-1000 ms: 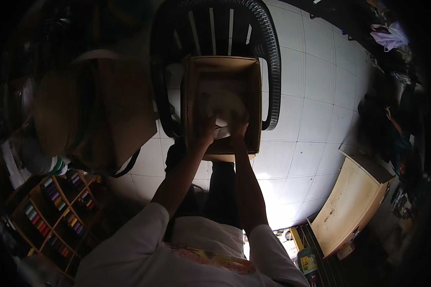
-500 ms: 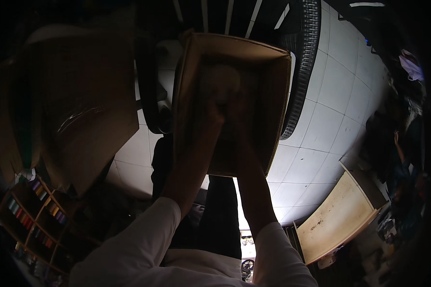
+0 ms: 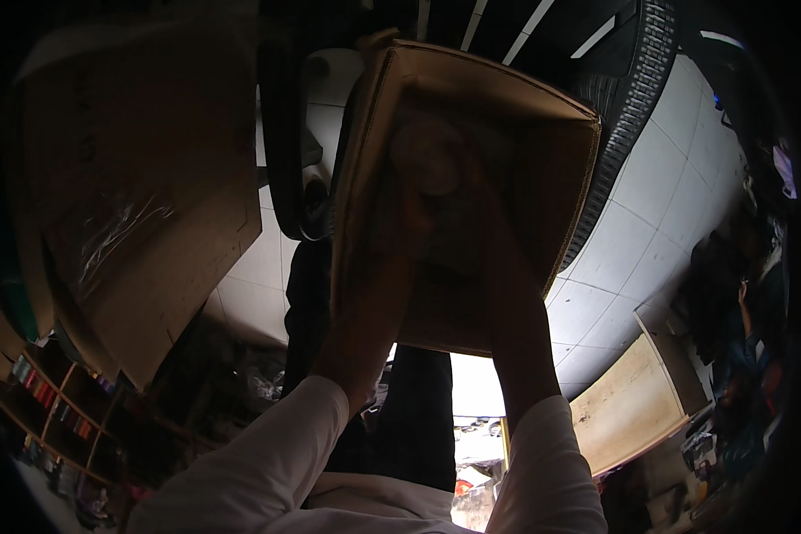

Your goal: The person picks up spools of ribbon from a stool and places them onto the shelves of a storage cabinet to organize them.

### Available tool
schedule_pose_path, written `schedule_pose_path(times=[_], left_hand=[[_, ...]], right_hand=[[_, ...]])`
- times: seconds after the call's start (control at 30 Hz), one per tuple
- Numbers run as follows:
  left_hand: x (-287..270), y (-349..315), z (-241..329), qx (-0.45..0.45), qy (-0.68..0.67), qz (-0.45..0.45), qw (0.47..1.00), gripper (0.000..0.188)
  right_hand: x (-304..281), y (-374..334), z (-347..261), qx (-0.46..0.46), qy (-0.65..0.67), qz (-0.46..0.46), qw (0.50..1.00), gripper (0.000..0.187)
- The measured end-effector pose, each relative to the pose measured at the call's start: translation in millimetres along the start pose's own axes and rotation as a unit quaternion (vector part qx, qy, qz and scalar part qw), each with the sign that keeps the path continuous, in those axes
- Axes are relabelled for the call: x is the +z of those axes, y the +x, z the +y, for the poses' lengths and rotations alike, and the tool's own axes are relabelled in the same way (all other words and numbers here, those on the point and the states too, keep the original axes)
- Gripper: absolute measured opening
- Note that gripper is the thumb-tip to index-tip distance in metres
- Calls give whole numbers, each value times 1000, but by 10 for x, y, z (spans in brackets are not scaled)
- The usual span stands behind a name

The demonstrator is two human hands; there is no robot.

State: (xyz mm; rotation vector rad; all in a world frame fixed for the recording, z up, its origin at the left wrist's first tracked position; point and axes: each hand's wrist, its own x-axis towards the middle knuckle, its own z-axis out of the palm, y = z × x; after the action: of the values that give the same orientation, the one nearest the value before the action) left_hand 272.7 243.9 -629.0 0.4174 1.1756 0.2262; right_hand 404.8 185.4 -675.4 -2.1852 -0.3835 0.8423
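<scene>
Both my arms reach down into a deep, open cardboard box (image 3: 378, 169). At its dark bottom is a pale rounded thing (image 3: 429, 158), its kind too dim to make out. My left hand (image 3: 416, 216) is just at its near side, seeming to touch it. Along its right edge lies my right hand (image 3: 473, 167), farther into the box than the left. Shadow and blur hide the fingers of both hands, so their grip is unclear.
A larger cardboard piece with clear tape (image 3: 142, 231) stands at the left. Below it, a wooden shelf (image 3: 62, 400) holds several coloured spools. A dark woven-edged chair (image 3: 632, 116) is behind the box, over pale floor tiles (image 3: 667, 187). A worn beige panel (image 3: 627, 409) sits at right.
The whole view has shifted, so the box and chair appear farther right. Inside the box my hands have moved apart, the right one reaching farther up beside the pale rounded thing.
</scene>
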Motion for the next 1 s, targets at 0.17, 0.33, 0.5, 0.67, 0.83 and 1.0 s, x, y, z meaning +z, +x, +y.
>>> schedule_pose_path(times=[0.17,0.33,0.5,0.67,0.83,1.0], left_hand=[[211,-54,-84,-85,-28,26,996,45],[350,34,-368,-3,38,-19,999,43],[349,544,-392,57,-3,-35,998,41],[456,-63,23,68,101,-23,992,40],[803,-1651,492,68,174,-116,975,39],[640,-3246,2055,126,230,-343,902,30]], right_hand=[[-11,255,50,1,-64,-5,998,47],[-9,320,209,19,-123,30,992,47],[-4,300,-90,-17,-98,46,994,44],[-166,-152,-558,-41,-27,77,996,40],[-850,-1208,-1536,-12,86,99,991,37],[-1478,-2206,-3582,15,269,105,957,32]])
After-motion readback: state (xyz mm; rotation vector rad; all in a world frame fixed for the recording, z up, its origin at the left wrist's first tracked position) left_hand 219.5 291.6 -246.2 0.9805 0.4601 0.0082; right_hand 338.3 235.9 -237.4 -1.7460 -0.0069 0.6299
